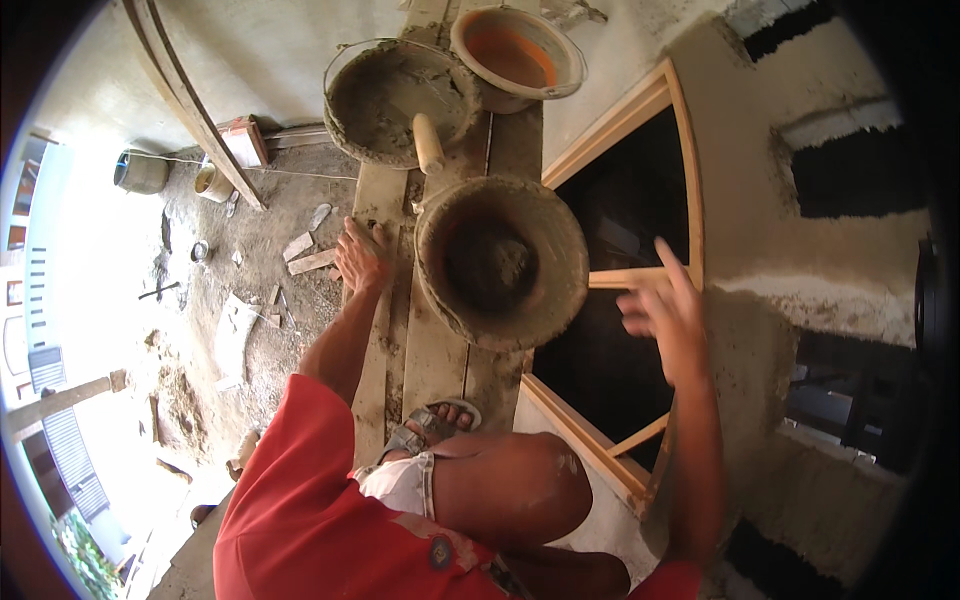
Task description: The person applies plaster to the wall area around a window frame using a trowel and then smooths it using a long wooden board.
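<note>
My left hand (360,258) rests on the left edge of the plank platform (372,380), fingers spread out against the wood. My right hand (665,318) is raised in front of the wooden frame (697,220) at the wall; its index finger is stretched out, the other fingers are slightly bent and blurred, and no object shows in it. Between my hands stands a mortar-crusted bucket (565,260) with some grey mortar at its bottom. Beyond it is a bucket of wet mortar (385,90), with a wooden tool handle (428,143) sticking out over its near rim.
A pale bucket with an orange inside (514,54) stands at the far end of the planks. My sandalled foot (440,420) is on the platform. To the left, lower ground holds rubble, a paper sack (234,335) and containers (142,172). A leaning timber (185,90) crosses the upper left.
</note>
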Available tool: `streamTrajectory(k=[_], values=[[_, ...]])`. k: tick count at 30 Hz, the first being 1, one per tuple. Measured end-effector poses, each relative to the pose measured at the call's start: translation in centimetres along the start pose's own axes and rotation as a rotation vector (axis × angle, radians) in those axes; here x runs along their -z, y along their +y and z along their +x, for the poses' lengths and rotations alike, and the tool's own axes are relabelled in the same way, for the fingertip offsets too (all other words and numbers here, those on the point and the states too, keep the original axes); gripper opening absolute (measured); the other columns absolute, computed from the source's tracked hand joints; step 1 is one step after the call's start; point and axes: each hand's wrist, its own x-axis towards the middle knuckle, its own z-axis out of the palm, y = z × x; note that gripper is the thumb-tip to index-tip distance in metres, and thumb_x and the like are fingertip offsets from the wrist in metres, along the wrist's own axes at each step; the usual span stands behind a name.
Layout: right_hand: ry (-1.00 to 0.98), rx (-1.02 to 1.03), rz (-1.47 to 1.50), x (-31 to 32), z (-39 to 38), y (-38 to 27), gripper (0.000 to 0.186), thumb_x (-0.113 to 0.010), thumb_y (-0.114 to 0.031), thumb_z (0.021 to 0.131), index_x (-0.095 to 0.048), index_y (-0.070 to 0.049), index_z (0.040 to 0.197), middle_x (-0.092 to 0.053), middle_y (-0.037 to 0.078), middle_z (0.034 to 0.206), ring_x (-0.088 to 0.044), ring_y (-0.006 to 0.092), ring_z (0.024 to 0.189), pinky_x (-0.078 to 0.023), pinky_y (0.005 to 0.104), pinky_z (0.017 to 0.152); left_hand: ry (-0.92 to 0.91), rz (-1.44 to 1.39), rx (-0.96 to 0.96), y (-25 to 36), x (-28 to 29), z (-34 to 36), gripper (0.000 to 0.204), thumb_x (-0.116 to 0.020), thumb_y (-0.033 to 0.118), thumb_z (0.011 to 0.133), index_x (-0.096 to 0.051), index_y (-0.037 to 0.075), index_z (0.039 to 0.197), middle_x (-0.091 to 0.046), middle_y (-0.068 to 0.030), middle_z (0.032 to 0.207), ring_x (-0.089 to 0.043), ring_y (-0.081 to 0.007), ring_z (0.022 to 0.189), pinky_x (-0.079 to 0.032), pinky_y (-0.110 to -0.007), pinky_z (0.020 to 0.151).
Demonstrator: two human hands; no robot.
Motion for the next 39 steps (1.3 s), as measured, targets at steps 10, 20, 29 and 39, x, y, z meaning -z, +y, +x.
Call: streamTrajectory(k=[10, 20, 29, 39], values=[[-0.105, -0.212, 0.646, -12.1, 29.9, -1.2, 0.093, -0.071, -0.040, 0.090, -0.016, 0.000, 0.154, -0.024, 0.039, 0.146, -0.046, 0.0526, 0.122, -0.052, 0.0594, 0.091, -0.082, -0.002, 0.052, 2.4, 0.8, 0.5, 0.074, -0.049, 0.048, 0.095, -0.030, -0.001, 0.148, -0.052, -0.0248, 0.128, -0.049, -0.0395, 0.119, -0.037, -0.048, 0.101], [0.041, -0.305, 1.170, -15.5, 39.3, 0.8, 0.077, -0.067, -0.016, 0.088, -0.024, -0.010, 0.151, -0.017, 0.026, 0.153, -0.035, 0.0509, 0.134, -0.049, 0.0698, 0.096, -0.034, 0.028, 0.020, 2.2, -0.4, 0.4, 0.079, -0.048, 0.053, 0.094, -0.028, -0.001, 0.148, -0.052, -0.0228, 0.118, -0.050, -0.0374, 0.109, -0.038, -0.048, 0.095], [0.234, -0.326, 1.291, -13.9, 37.2, 0.2, 0.062, -0.051, 0.006, 0.080, -0.030, 0.007, 0.138, -0.028, 0.030, 0.143, -0.041, 0.0554, 0.127, -0.046, 0.0752, 0.097, -0.080, 0.068, 0.047, 2.8, 0.4, 0.5, 0.079, -0.040, 0.057, 0.096, -0.028, 0.000, 0.149, -0.052, -0.0236, 0.117, -0.051, -0.0379, 0.106, -0.040, -0.048, 0.094], [0.383, -0.069, 0.983, -3.8, 27.0, 0.8, 0.050, -0.059, 0.001, 0.076, -0.049, 0.003, 0.125, -0.051, 0.023, 0.125, -0.055, 0.0422, 0.117, -0.050, 0.0674, 0.092, -0.031, 0.088, 0.052, 1.5, -0.3, 0.7, 0.079, -0.041, 0.057, 0.096, -0.028, 0.001, 0.150, -0.052, -0.0230, 0.121, -0.052, -0.0374, 0.107, -0.040, -0.047, 0.094]])
